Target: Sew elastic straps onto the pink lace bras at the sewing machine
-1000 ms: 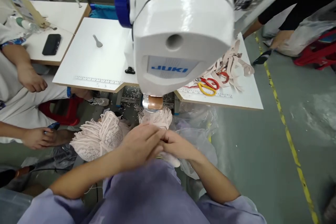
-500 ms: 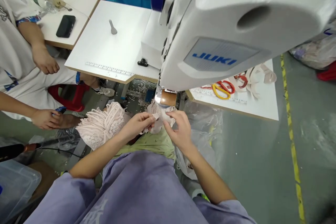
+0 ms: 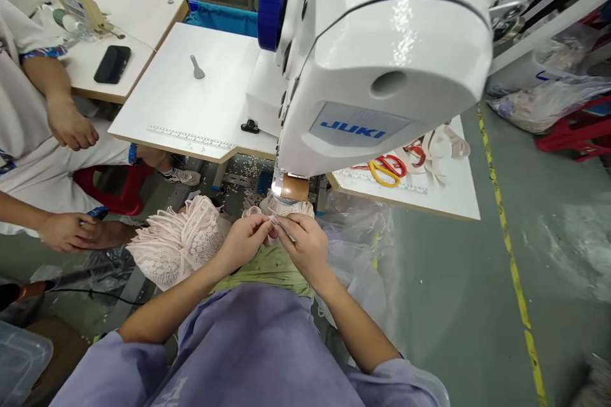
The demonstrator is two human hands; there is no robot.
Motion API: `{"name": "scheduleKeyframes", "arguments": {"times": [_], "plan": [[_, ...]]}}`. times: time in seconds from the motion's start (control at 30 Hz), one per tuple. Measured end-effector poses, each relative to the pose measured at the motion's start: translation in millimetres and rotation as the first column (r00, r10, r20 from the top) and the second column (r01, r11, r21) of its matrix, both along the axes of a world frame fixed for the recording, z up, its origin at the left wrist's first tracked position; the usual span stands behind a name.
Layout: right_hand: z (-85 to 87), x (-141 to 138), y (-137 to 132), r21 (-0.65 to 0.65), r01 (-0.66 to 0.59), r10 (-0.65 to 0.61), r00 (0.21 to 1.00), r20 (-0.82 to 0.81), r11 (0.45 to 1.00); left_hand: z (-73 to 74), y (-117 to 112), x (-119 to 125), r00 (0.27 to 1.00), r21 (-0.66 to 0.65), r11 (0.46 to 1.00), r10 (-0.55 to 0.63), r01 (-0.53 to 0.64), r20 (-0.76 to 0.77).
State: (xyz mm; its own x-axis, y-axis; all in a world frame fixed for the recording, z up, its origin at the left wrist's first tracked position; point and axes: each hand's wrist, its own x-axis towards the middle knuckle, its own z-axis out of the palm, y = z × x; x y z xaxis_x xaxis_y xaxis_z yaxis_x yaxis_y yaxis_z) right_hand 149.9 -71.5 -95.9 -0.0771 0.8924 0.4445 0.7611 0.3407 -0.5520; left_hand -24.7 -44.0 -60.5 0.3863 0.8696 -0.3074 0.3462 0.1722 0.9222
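Both hands meet just in front of the sewing head of a white sewing machine [image 3: 334,89]. My left hand [image 3: 245,240] pinches the edge of a pale pink lace piece [image 3: 289,208]. Fingertips of my right hand [image 3: 305,245] close on the same fabric, almost touching the left ones. Part of the lace piece lies under the machine's lit needle area, and the rest is covered by my fingers. Against my left forearm rests a thick bundle of pale pink lace pieces [image 3: 176,241].
Yellow-handled scissors [image 3: 384,173], red-handled scissors and fabric strips lie on the right table wing [image 3: 449,194]. On the left tabletop [image 3: 210,102] stands a grey peg [image 3: 196,68]. A seated co-worker's hands [image 3: 71,229] are at the left. Clear plastic bags [image 3: 358,261] hang below the right wing.
My right hand has moved left and its fingers have closed on the lace beside my left fingertips. The camera view has shifted, showing more of the machine's top.
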Motion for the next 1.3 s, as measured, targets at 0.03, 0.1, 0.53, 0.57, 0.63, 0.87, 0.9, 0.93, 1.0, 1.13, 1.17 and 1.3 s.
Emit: {"name": "scheduleKeyframes", "arguments": {"times": [0.03,0.1,0.53,0.57,0.63,0.87,0.9,0.93,1.0,1.13,1.17,1.3], "plan": [[-0.9,-1,0,-0.033,-0.003,0.001,0.999,-0.043,0.999,0.8,0,1,1.0,-0.002,1.0,-0.004,0.004,0.005],[-3.5,-5,-3,-0.098,-0.015,0.004,0.993,-0.117,0.995,0.9,0,5,1.0,-0.015,1.0,-0.005,0.005,0.012],[5.4,197,106,-0.25,0.542,-0.378,0.786,0.489,0.803,-16.7,17,-16,1.0,-0.206,0.978,0.0,-0.001,-0.005],[10.4,213,117,-0.292,0.537,-0.336,0.781,0.527,0.791,-13.8,17,-14,1.0,-0.222,0.975,0.007,-0.002,0.025],[17.1,230,129,-0.368,0.495,-0.229,0.789,0.57,0.787,-8.4,14,-9,0.993,-0.255,0.967,0.05,-0.022,0.103],[24.1,221,56,-0.31,0.524,-0.311,0.787,0.532,0.794,-11.6,10,-8,0.904,-0.429,0.902,0.226,-0.053,0.363],[26.2,215,35,-0.314,0.516,-0.354,0.82,0.45,0.797,-12.5,10,-10,0.9,-0.446,0.893,0.24,-0.057,0.364],[28.8,207,13,-0.317,0.522,-0.401,0.836,0.374,0.792,-12.7,10,-11,0.896,-0.464,0.884,0.25,-0.056,0.368],[34.7,180,-30,-0.398,0.43,-0.362,0.902,0.236,0.81,-10.9,11,-12,0.888,-0.491,0.87,0.267,-0.054,0.374],[44.2,109,-79,-0.535,-0.025,0.091,0.991,0.097,0.844,-3.0,12,-8,0.894,-0.497,0.865,0.271,-0.064,0.357],[45.4,94,-81,-0.506,-0.058,0.128,0.986,0.104,0.861,-1.0,11,-7,0.906,-0.483,0.873,0.254,-0.064,0.339],[44.5,61,-63,-0.394,-0.096,0.155,0.98,0.121,0.914,4.5,9,-4,0.941,-0.404,0.913,0.183,-0.056,0.284]]}}
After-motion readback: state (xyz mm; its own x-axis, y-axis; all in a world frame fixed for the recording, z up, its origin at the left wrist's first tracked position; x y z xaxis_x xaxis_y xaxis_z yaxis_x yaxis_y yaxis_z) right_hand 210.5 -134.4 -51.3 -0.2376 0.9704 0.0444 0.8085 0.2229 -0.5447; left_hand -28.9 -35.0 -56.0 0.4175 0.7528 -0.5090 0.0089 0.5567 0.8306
